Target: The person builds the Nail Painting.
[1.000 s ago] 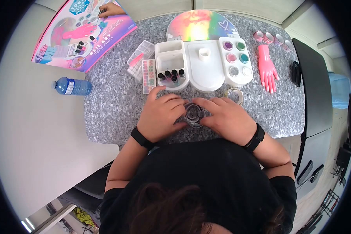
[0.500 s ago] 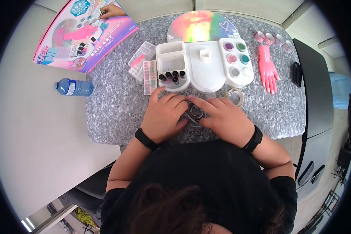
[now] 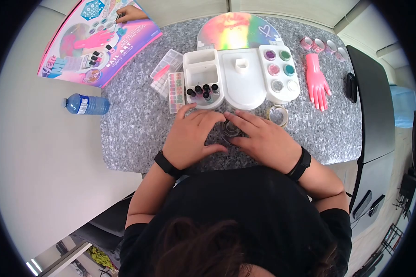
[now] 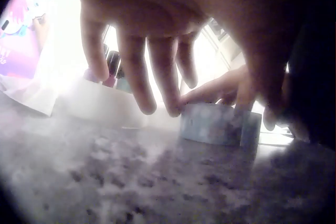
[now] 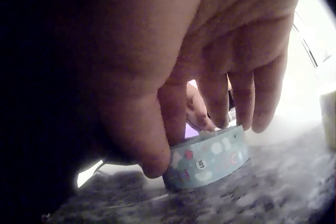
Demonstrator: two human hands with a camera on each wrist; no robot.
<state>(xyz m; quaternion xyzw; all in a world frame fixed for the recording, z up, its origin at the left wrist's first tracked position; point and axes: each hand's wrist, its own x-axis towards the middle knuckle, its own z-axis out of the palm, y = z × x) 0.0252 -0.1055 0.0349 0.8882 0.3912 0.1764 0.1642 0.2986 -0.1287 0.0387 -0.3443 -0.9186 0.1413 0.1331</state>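
A coiled light-blue band (image 3: pixel 228 130) printed with small white clouds and other figures stands on its edge on the speckled grey tabletop, between both hands. In the right wrist view the thumb of my right hand (image 3: pixel 272 141) presses the near end of the band (image 5: pixel 210 161), and a finger reaches inside it. My left hand (image 3: pixel 185 135) lies on the other side, its thumb spread away from the fingers. Its fingertips come right to the band's far rim, as the left wrist view shows beside the band (image 4: pixel 212 125).
Beyond the hands stands a white nail-art station (image 3: pixel 242 85) with polish bottles (image 3: pixel 198 90) and glitter pots (image 3: pixel 274 69). A cream tape roll (image 3: pixel 284 115) lies right of it, then a pink model hand (image 3: pixel 317 83) and several pink rolls (image 3: pixel 318 45). Left are sticker sheets (image 3: pixel 176 92) and a water bottle (image 3: pixel 88 104).
My left thumb has moved off the band, widening the gap between it and the fingers. The right fingers have shifted a little left over the coil.
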